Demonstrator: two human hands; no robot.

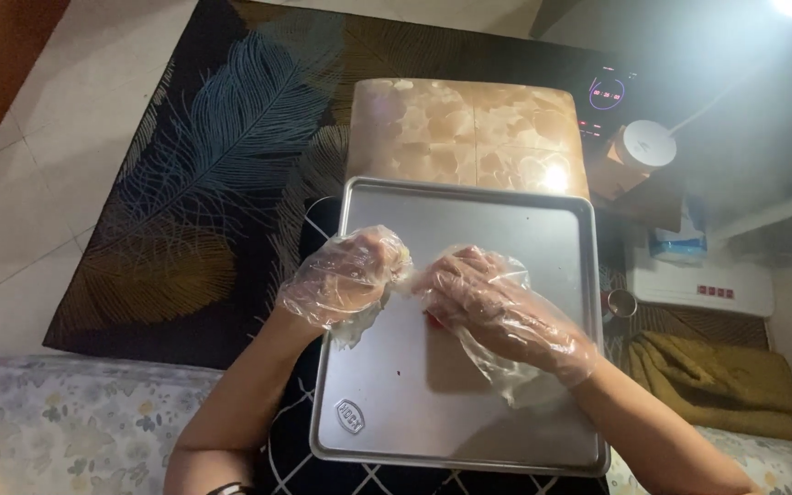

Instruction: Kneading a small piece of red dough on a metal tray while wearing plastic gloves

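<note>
Both hands in loose clear plastic gloves over a silver baking tray (506,403), rectangular, rimmed, embossed mark near its left corner. Left hand (348,275) curled, fingers together; contents not discernible. Right hand (497,307) fingers closed on a small red bit (433,318) touching the tray's middle. Feather-patterned rug (203,183) left; tan folded blanket (726,380) right.

I had only one view, from the camera worn on the person's head. It looked steeply down and a little forward, with the metal baking tray (469,403) in the middle of the frame and quite near. Beyond the tray the view reached a marbled board (469,128), to its left a dark feather-patterned rug (194,183), and to its right a white appliance (703,286).
</note>
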